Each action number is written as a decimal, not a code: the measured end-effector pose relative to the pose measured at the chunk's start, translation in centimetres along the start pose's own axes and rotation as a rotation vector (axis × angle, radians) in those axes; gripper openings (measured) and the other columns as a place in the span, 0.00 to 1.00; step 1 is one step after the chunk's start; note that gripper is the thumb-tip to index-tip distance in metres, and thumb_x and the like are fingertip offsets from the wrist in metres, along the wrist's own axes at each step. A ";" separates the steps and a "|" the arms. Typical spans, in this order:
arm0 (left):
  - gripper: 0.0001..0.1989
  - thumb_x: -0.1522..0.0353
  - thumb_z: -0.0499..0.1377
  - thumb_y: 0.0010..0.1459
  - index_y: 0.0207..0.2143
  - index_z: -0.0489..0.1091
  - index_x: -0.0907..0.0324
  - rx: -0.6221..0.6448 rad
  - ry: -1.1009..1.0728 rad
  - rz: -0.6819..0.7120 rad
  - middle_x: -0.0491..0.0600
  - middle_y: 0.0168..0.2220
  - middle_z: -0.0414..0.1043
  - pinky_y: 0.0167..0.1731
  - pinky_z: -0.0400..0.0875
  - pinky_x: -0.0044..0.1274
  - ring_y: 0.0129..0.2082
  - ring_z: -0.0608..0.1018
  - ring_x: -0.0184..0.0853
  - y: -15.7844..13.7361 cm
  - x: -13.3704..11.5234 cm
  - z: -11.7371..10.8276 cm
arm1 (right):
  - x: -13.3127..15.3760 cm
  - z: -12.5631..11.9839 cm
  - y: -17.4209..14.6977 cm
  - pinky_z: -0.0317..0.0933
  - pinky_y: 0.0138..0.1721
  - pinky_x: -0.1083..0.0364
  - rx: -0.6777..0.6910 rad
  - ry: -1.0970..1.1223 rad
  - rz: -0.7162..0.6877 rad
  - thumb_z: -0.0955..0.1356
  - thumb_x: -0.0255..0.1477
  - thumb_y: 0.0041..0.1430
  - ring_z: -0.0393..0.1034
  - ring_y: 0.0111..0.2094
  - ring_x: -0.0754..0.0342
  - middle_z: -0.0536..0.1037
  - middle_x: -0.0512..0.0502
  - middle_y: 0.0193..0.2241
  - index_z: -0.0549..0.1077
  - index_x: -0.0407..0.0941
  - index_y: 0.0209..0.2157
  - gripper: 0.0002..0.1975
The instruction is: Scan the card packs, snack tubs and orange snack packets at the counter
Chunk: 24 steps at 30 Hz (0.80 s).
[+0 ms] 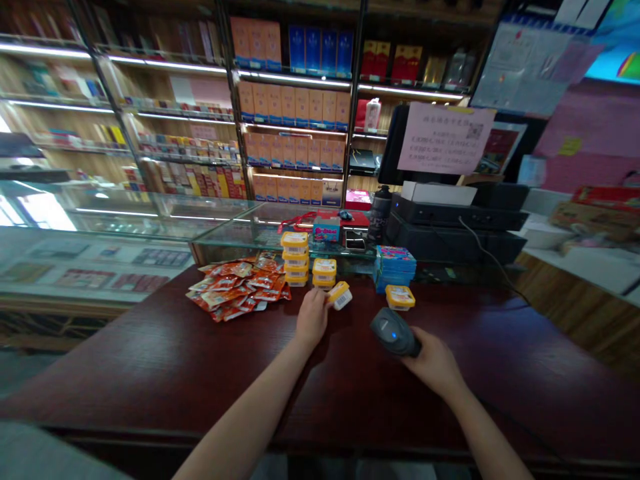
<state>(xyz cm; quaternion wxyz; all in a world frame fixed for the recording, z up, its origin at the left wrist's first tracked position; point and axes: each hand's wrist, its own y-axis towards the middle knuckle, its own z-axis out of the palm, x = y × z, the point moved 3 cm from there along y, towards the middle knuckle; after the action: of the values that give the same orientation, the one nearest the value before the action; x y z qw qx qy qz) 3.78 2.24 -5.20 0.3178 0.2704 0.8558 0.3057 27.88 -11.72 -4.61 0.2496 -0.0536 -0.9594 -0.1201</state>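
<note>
My left hand (313, 317) grips a small yellow-lidded tub (341, 296) by its left end, tilted so that the barcode on its side shows. In my right hand (436, 365) is a dark barcode scanner (395, 332) with a small blue light, its head angled up and left. Just behind my left hand rise a tall stack of similar tubs (295, 259) and a shorter stack of them (324, 273). One more tub (400, 297) sits apart, beyond the scanner. A pile of orange snack packets (243, 285) lies left of the stacks.
A stack of blue boxes (395, 268) stands at the back of the dark wooden counter (200, 373). Behind it are a black bottle (381, 215), a phone (355, 241) and a monitor with a pink notice (445, 139). A glass display case (100, 260) borders the left.
</note>
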 end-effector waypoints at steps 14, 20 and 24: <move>0.04 0.75 0.57 0.56 0.33 0.65 0.59 0.020 0.020 -0.060 0.50 0.36 0.68 0.45 0.70 0.31 0.41 0.72 0.37 -0.2 0.1 0.7 | 2.0 0.9 -0.1 0.66 0.46 0.49 0.022 0.429 -0.066 0.71 0.34 0.47 0.74 0.42 0.45 0.80 0.40 0.41 0.76 0.42 0.42 0.19; 0.03 0.75 0.57 0.57 0.33 0.66 0.59 0.031 0.027 -0.055 0.50 0.36 0.68 0.44 0.70 0.30 0.39 0.71 0.37 -0.1 -0.1 0.6 | 1.8 1.1 -0.1 0.66 0.44 0.50 0.040 0.401 -0.072 0.71 0.34 0.47 0.75 0.41 0.44 0.80 0.40 0.40 0.76 0.42 0.42 0.19; 0.03 0.75 0.56 0.57 0.35 0.66 0.59 0.023 0.022 -0.035 0.51 0.37 0.68 0.44 0.70 0.31 0.39 0.71 0.37 -0.2 0.0 0.5 | 2.0 0.7 -0.4 0.65 0.39 0.54 0.044 0.292 -0.084 0.70 0.35 0.48 0.75 0.40 0.47 0.80 0.42 0.40 0.75 0.43 0.42 0.18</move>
<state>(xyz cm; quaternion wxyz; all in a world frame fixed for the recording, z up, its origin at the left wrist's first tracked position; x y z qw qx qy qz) 4.12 2.29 -5.61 0.3104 0.2557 0.8673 0.2934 25.80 -11.82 -4.27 0.3824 0.0100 -0.9167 -0.1159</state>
